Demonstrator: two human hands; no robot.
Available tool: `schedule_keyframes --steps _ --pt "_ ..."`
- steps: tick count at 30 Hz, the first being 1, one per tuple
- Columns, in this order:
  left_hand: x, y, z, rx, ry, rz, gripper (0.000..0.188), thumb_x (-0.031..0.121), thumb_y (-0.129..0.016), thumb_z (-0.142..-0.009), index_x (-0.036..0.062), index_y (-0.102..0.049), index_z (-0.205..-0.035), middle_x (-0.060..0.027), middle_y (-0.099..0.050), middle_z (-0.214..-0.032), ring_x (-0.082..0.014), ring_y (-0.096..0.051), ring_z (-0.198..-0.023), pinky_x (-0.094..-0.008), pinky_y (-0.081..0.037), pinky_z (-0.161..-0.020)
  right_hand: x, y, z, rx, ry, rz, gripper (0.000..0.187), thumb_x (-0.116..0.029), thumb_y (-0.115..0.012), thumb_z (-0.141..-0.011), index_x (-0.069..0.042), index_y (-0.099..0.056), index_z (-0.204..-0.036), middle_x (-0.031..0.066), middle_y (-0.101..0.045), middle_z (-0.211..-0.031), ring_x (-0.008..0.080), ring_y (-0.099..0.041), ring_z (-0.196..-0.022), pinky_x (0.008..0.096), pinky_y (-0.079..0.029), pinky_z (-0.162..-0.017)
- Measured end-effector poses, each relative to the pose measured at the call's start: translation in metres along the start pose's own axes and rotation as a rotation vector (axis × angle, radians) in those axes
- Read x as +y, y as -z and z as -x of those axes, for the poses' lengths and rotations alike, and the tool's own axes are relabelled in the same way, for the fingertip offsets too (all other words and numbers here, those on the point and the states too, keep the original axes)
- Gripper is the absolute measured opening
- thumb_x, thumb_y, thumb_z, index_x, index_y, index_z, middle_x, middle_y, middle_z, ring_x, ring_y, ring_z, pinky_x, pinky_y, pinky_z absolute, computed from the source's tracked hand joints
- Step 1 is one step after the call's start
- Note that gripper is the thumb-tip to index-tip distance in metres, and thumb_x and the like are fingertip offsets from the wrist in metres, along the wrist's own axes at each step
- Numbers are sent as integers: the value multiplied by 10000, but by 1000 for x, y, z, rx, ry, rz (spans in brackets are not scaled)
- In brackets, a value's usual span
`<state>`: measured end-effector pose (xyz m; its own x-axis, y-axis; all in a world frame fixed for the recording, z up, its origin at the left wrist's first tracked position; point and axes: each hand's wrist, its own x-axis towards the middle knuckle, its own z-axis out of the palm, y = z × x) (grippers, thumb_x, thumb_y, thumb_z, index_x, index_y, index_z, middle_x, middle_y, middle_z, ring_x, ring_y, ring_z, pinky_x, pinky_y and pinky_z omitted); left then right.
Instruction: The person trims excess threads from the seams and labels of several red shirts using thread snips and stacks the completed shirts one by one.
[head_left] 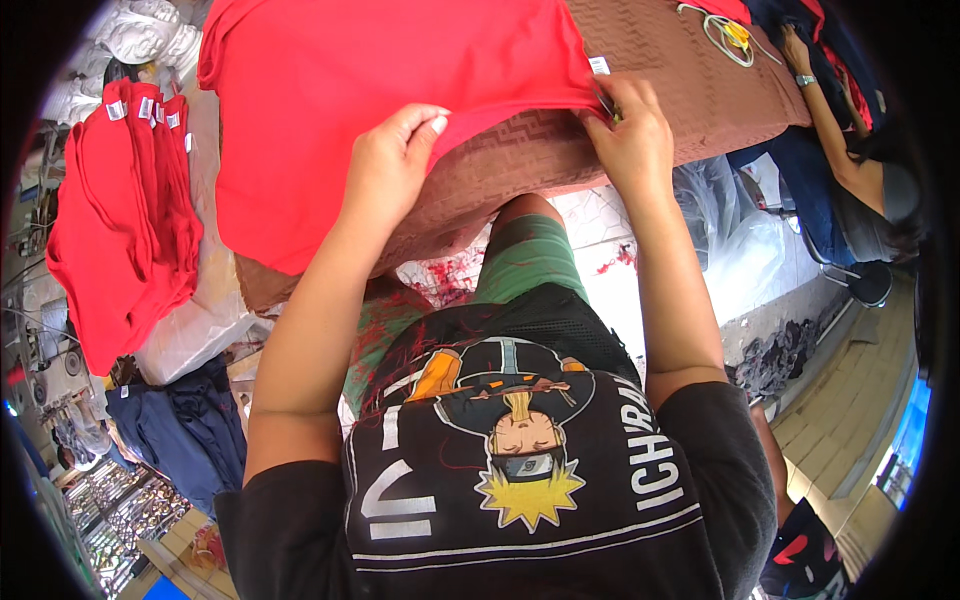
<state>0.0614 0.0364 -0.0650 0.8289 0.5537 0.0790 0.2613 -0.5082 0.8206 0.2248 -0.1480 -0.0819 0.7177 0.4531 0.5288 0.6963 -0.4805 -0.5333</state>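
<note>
The left hand pinches the red cloth, spread over the brown cover! The right hand clamps its corner, small tool tucked in. Edge-checking, seemingly; next calls for steady tension.

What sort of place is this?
Probably a garment workshop: a red garment lies across a brown-covered work surface, more red pieces with white labels are piled at left, and red thread scraps lie below.
</note>
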Motion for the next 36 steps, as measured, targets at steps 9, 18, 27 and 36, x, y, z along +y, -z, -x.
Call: schedule_keyframes --steps 9,18,27,36 --pt "-28 -14 -1 -6 34 160 213 180 -657 -881 17 -672 -1018 -80 -694 -930 -123 -640 -867 -269 -498 -786 -31 -15 55 -324 7 -328 158 -118 -738 -757 -74 -681 -898 66 -604 -832 241 -629 -752 342 -505 -656" --pt "5 -10 24 -404 -273 1 131 105 -638 -866 2 -687 -931 -102 -659 -860 -194 -640 -791 -287 -500 -738 -9 81 7 -659 -259 -345 332 -280 -824 -687 -60 -678 -888 80 -626 -771 147 -580 -672 316 -468 -619" --pt "38 38 12 129 -422 75 133 100 -613 -911 -22 -655 -943 -61 -646 -872 -107 -589 -827 -248 -471 -760 -10 -3 -11 -67 1 109 295 -69 -653 -703 -116 -628 -993 102 -617 -980 342 -639 -819 429 -518 -700" --pt "-66 123 33 319 -273 -416 134 114 -613 -894 6 -670 -949 -112 -661 -907 -229 -629 -868 -304 -476 -806 -30 38 -12 -454 196 87 254 -58 -670 -725 -72 -626 -974 129 -639 -984 330 -628 -892 414 -498 -780"
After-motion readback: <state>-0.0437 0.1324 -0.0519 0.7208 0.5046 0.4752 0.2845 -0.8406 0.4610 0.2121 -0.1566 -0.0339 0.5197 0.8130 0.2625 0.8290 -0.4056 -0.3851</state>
